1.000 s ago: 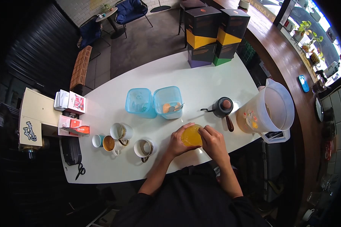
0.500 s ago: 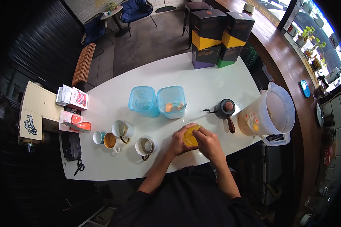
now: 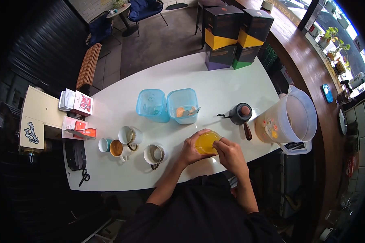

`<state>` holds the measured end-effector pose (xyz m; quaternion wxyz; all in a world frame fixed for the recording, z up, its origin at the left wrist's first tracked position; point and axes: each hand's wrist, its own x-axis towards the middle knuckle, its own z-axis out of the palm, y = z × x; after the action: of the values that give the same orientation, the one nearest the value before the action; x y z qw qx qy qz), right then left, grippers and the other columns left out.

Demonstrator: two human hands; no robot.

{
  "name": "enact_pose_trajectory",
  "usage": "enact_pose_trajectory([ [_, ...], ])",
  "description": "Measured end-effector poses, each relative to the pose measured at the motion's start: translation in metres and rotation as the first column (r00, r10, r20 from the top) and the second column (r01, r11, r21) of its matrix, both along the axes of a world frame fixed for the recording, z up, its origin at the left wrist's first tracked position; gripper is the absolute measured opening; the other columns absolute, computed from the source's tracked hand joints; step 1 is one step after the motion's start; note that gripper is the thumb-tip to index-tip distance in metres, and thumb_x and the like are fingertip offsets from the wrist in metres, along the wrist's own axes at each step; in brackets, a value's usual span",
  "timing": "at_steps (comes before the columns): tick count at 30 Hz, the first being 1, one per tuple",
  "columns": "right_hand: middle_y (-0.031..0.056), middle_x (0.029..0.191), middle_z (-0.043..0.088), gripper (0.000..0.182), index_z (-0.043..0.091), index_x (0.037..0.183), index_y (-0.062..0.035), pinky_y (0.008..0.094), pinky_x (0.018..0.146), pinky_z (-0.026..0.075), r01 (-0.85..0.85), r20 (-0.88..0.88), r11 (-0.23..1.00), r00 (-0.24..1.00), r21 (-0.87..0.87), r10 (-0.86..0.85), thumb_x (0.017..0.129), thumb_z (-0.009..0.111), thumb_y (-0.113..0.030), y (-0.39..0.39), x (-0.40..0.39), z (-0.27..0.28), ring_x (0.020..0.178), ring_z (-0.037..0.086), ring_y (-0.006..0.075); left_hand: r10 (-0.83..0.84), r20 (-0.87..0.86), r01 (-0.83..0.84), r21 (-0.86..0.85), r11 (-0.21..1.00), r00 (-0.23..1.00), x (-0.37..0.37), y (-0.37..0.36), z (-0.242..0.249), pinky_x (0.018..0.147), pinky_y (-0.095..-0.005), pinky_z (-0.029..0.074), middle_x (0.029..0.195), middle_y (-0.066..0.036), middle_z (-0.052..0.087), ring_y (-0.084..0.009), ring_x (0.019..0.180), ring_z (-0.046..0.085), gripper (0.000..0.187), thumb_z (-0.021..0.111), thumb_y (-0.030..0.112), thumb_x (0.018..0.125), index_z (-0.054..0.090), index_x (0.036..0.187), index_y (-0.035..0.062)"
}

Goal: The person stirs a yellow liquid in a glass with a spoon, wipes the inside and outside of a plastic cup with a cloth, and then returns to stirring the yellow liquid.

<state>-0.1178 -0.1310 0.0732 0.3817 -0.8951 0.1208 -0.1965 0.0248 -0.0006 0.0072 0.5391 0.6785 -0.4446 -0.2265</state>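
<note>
Two hands meet on one small glass [image 3: 207, 142] of orange liquid, standing on the white bench [image 3: 215, 87] right at the near edge: the left hand [image 3: 192, 150] is wrapped around its left side, the right hand [image 3: 230, 154] has fingertips curled on its right rim, equally close, with the mug [image 3: 154, 154] off left.

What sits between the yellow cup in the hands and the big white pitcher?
Head view: the small black kettle with its wooden handle sits between the yellow cup and the white pitcher.
</note>
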Motion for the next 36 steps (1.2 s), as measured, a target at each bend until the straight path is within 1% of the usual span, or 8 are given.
enact_pose_trajectory([
  [3, 0.0144, 0.084, 0.062, 0.024, 0.065, 0.099, -0.0022, 0.0442, 0.062, 0.053, -0.041, 0.045, 0.999, 0.998, -0.028, 0.042, 0.075, 0.064, 0.004, 0.007, 0.005, -0.007, 0.073, 0.066, 0.0363, 0.005, 0.008, -0.005, -0.020, 1.000, 1.000, 0.001, 0.000, -0.003, 0.096, -0.0406, 0.056, 0.123, -0.014, 0.070, -0.0313, 0.111, 0.070, 0.088, 0.097, 0.033, 0.062, 0.057, 0.135, 0.0063],
  [6, 0.0158, 0.087, 0.067, 0.015, 0.071, 0.099, -0.0004, 0.0414, 0.066, 0.054, -0.011, 0.030, 1.000, 0.999, -0.014, 0.011, 0.084, 0.068, 0.003, 0.012, 0.013, -0.007, 0.075, 0.069, 0.0361, 0.007, 0.026, -0.007, -0.018, 1.000, 1.000, 0.001, 0.001, -0.003, 0.097, -0.0408, 0.055, 0.124, -0.014, 0.069, -0.0324, 0.112, 0.069, 0.087, 0.096, 0.030, 0.062, 0.057, 0.136, 0.0063],
  [9, 0.0146, 0.085, 0.065, 0.018, 0.070, 0.101, -0.0008, 0.0420, 0.065, 0.054, 0.031, 0.131, 0.998, 0.991, -0.057, -0.023, 0.084, 0.068, 0.003, 0.011, 0.023, -0.012, 0.075, 0.067, 0.0355, 0.011, 0.046, -0.010, -0.017, 1.000, 0.999, 0.001, 0.001, -0.003, 0.098, -0.0407, 0.055, 0.124, -0.014, 0.069, -0.0324, 0.112, 0.069, 0.087, 0.096, 0.030, 0.061, 0.057, 0.136, 0.0064],
  [19, 0.0140, 0.081, 0.060, 0.016, 0.068, 0.102, -0.0008, 0.0427, 0.061, 0.051, 0.139, 0.047, 0.977, 0.990, -0.159, -0.133, 0.087, 0.067, 0.000, -0.002, 0.005, -0.002, 0.069, 0.063, 0.0348, 0.029, 0.024, -0.029, -0.020, 0.999, 0.999, -0.002, -0.001, -0.001, 0.095, -0.0401, 0.057, 0.120, -0.014, 0.071, -0.0295, 0.108, 0.071, 0.088, 0.098, 0.037, 0.062, 0.058, 0.134, 0.0068],
  [25, 0.0150, 0.079, 0.063, 0.009, 0.070, 0.096, 0.0012, 0.0417, 0.061, 0.051, 0.038, 0.004, 0.999, 0.999, 0.010, -0.038, 0.088, 0.068, -0.001, 0.004, 0.002, -0.002, 0.067, 0.065, 0.0350, 0.018, 0.013, -0.018, -0.057, 0.998, 1.000, 0.000, -0.002, 0.001, 0.094, -0.0403, 0.057, 0.117, -0.014, 0.072, -0.0293, 0.106, 0.072, 0.088, 0.098, 0.036, 0.061, 0.058, 0.134, 0.0067],
  [28, 0.0161, 0.087, 0.064, 0.016, 0.067, 0.096, -0.0014, 0.0453, 0.064, 0.053, 0.008, -0.014, 0.999, 1.000, 0.040, -0.007, 0.082, 0.063, 0.004, 0.008, 0.008, -0.005, 0.075, 0.065, 0.0380, 0.009, -0.005, -0.009, -0.020, 1.000, 1.000, 0.000, 0.000, 0.003, 0.094, -0.0404, 0.057, 0.119, -0.014, 0.071, -0.0299, 0.107, 0.071, 0.088, 0.098, 0.034, 0.061, 0.058, 0.135, 0.0068],
  [30, 0.0151, 0.079, 0.063, 0.009, 0.071, 0.095, 0.0010, 0.0410, 0.061, 0.051, 0.027, 0.122, 0.995, 0.992, 0.094, -0.039, 0.087, 0.068, 0.001, 0.008, 0.016, -0.009, 0.067, 0.065, 0.0341, 0.006, -0.010, -0.006, -0.031, 0.999, 1.000, 0.000, 0.000, 0.000, 0.095, -0.0404, 0.057, 0.120, -0.014, 0.071, -0.0302, 0.108, 0.071, 0.088, 0.098, 0.033, 0.061, 0.057, 0.135, 0.0067],
  [36, 0.0137, 0.079, 0.061, 0.013, 0.070, 0.099, -0.0008, 0.0419, 0.061, 0.050, 0.126, 0.146, 0.991, 0.982, -0.054, -0.117, 0.086, 0.068, 0.001, 0.004, 0.021, -0.010, 0.069, 0.064, 0.0334, 0.020, 0.047, -0.018, -0.041, 0.999, 0.999, 0.000, -0.001, -0.006, 0.094, -0.0401, 0.057, 0.120, -0.014, 0.071, -0.0307, 0.108, 0.071, 0.088, 0.098, 0.034, 0.061, 0.058, 0.135, 0.0065],
])
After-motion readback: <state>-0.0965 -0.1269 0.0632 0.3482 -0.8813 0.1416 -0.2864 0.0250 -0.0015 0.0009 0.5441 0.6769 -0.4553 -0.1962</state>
